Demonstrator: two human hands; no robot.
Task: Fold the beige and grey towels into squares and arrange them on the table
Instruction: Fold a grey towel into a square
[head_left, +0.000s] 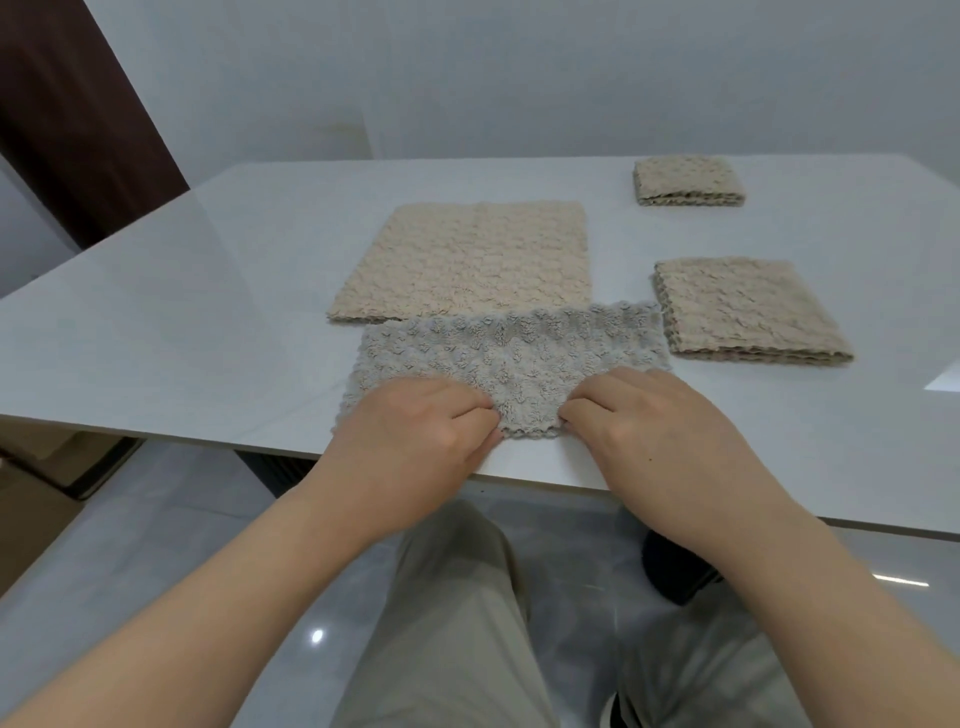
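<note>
Grey towel (511, 358): on the desk (208, 291) at its near edge, its far edge overlapping the flat beige towel (467, 260).
Left hand (415, 441): grip pinching the grey towel's near edge.
Right hand (660, 436): grip likewise.

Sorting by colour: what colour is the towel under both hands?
Grey, a nubby terry towel, clearest in the head view.

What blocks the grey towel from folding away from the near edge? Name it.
Nothing stands on the grey towel. Both hands grip its near edge. The flat beige towel touches or underlaps its far edge.
</note>
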